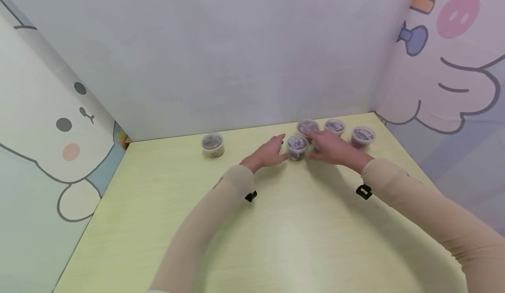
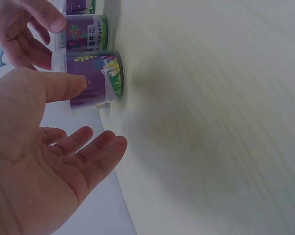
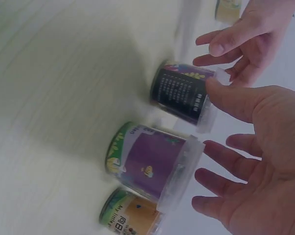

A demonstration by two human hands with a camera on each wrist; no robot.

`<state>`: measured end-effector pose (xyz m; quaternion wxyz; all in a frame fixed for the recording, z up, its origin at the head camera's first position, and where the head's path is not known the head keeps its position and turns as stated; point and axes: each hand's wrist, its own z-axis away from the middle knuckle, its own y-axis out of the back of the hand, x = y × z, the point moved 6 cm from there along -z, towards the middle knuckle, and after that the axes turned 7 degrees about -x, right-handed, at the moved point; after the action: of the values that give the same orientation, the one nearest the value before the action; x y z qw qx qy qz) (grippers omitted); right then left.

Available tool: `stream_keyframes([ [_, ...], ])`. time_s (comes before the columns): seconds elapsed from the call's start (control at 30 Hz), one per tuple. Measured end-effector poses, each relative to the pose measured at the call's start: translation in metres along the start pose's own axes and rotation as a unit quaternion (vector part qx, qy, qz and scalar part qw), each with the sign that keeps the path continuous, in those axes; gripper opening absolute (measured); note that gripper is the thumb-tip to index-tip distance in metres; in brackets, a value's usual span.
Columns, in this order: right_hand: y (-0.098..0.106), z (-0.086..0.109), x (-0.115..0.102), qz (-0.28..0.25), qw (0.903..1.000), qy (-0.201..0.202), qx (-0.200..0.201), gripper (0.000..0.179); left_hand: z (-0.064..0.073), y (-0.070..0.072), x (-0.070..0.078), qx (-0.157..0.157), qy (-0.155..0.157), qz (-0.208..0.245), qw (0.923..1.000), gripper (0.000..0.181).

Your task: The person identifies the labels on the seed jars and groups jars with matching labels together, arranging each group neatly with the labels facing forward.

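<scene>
Small round tubs with clear lids and printed labels stand on the table. My left hand (image 1: 268, 152) is beside the nearest tub (image 1: 297, 147), fingers extended. In the left wrist view its thumb overlaps a purple-labelled tub (image 2: 96, 81); whether it touches, I cannot tell. My right hand (image 1: 331, 147) is over the cluster with fingers spread, partly hiding the tubs under it. From the right wrist, its thumb lies by the lid of a black-labelled tub (image 3: 179, 93). Its other fingers are near a larger purple tub (image 3: 149, 159). Neither hand visibly grips anything.
Further tubs (image 1: 334, 127) stand at the back right, one (image 1: 362, 137) at the right end. A lone tub (image 1: 213, 145) stands at the back left. An orange-labelled tub (image 3: 130, 213) shows low in the right wrist view. A pale wall (image 1: 236, 56) borders the table (image 1: 276, 240).
</scene>
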<state>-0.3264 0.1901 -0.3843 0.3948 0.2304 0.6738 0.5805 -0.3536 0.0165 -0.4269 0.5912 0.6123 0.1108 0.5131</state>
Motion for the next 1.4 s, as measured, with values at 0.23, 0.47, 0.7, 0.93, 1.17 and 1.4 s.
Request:
stream_keyframes([
  [0.23,-0.007,-0.001,0.004,0.028,0.9979,0.036,0.045,0.079,-0.006,-0.001,-0.001,0.019,-0.014,0.017,0.9996,0.081],
  [0.47,-0.017,-0.002,0.011,0.042,0.9976,0.031,0.047,0.078,-0.009,-0.007,-0.001,0.029,-0.024,0.078,0.9963,0.086],
  [0.7,-0.02,-0.006,0.014,0.055,0.9976,0.018,0.04,0.075,-0.01,-0.012,-0.002,0.035,-0.03,0.095,0.9945,0.081],
  [0.93,-0.021,-0.005,0.014,0.057,0.9965,0.029,0.053,0.07,-0.012,-0.013,0.0,0.04,-0.045,0.108,0.9923,0.081],
  [1.17,-0.021,-0.004,0.013,0.046,0.9969,0.025,0.058,0.069,-0.011,-0.013,0.006,0.044,-0.072,0.115,0.9898,0.072],
  [1.4,-0.022,-0.005,0.012,0.04,0.997,0.025,0.061,0.068,-0.009,-0.013,0.009,0.05,-0.089,0.136,0.9854,0.054],
])
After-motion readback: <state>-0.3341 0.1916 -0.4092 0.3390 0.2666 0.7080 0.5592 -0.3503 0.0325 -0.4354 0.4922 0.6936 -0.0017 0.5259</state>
